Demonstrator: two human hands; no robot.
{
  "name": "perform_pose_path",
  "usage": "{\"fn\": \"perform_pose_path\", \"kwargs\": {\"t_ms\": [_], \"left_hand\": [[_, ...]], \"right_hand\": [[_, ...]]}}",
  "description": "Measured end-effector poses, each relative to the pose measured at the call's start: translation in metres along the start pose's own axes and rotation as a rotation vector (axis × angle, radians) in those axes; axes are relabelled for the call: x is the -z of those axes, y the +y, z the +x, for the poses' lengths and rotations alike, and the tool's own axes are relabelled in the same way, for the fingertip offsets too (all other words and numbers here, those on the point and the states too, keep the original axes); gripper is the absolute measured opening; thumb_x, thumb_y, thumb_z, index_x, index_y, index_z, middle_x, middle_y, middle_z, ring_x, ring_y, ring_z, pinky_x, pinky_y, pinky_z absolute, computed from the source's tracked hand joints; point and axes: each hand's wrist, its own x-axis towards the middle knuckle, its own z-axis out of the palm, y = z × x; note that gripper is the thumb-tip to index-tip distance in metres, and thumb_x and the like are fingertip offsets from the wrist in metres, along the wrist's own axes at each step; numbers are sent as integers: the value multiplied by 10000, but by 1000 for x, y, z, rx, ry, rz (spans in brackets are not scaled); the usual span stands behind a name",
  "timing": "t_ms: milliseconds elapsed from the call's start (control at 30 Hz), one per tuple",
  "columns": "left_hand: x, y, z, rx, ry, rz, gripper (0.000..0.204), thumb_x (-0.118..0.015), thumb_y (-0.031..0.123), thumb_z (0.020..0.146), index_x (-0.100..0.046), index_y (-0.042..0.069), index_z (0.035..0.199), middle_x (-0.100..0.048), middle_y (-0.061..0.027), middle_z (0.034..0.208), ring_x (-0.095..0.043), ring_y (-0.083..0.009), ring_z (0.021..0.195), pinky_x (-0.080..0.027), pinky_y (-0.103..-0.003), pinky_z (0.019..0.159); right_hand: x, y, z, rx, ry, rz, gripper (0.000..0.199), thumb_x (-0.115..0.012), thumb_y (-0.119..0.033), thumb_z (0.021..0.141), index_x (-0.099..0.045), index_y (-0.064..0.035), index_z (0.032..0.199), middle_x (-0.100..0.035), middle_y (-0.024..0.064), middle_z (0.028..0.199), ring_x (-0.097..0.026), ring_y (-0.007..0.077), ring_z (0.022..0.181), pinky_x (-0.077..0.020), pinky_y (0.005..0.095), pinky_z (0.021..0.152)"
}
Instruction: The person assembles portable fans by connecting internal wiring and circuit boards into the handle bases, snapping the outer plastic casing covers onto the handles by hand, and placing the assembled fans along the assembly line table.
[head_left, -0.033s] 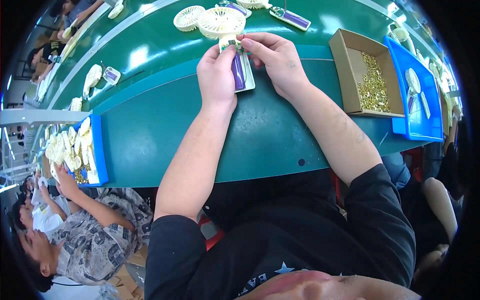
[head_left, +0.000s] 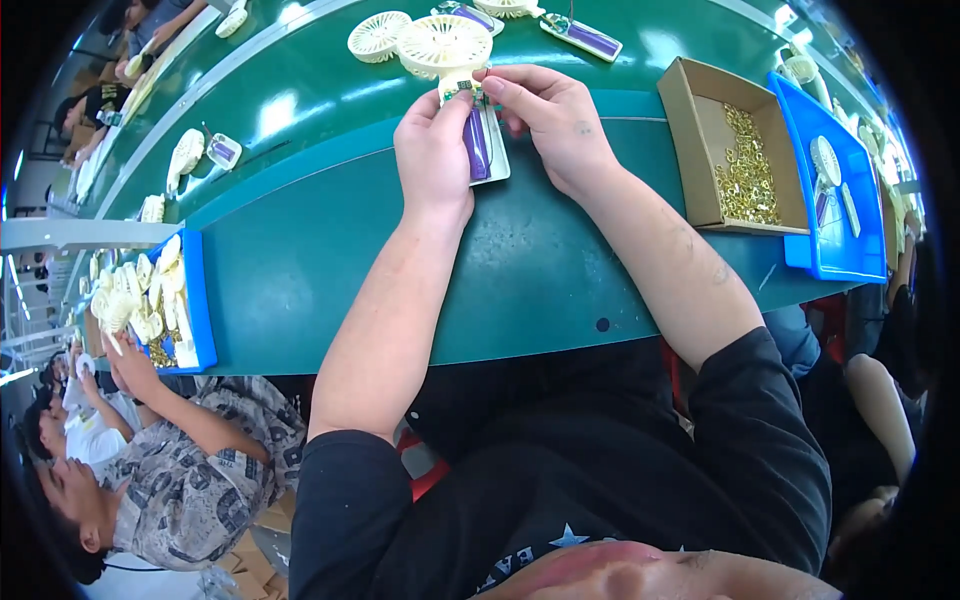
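Long green bench [head_left: 300, 270] across the whole view, with a raised belt strip along its far side. At the right, one open cardboard box [head_left: 700, 150] holding a heap of small brass-coloured parts [head_left: 745, 165], too many to count, and beside it one blue tray [head_left: 830, 230] with a few cream pieces. At the left, a second blue tray [head_left: 197, 290] heaped with cream fan parts, another person's hand close by. On the belt, two round cream fan grilles [head_left: 440, 42] side by side, plus at least two loose handle halves with purple cells. Between the hands, near the bench's far edge, one open fan handle [head_left: 480, 140]: purple cell already seated inside, no cover on it yet, so judged mid-assembly, closing still left. Left hand [head_left: 432, 150] gripping the handle's side, fingers curled against it. Right hand [head_left: 555, 120] with fingers pinched together at the handle's top end, on something too small to tell.
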Motion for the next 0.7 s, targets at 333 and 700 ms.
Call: {"fn": "perform_pose_path", "kwargs": {"t_ms": [333, 700], "left_hand": [[0, -1, 5, 67, -50, -54, 207, -518, 89, 982, -603, -28, 1131, -685, -120, 978, -675, -181, 817, -544, -310, 732], [-16, 0, 0, -156, -180, 15, 320, -450, 102, 963, -485, 3, 1264, -639, -164, 1181, -612, -240, 1077, -462, -391, 991]], "right_hand": [[9, -2, 2, -49, -16, 153, 202, -716, -150, 922, -727, 5, 1050, -630, -7, 793, -461, 40, 639, -380, 210, 572], [18, -14, -11, 139, 49, -515, 177, -740, -137, 860, -718, 38, 875, -642, -2, 700, -526, 24, 643, -434, 207, 572]]}}
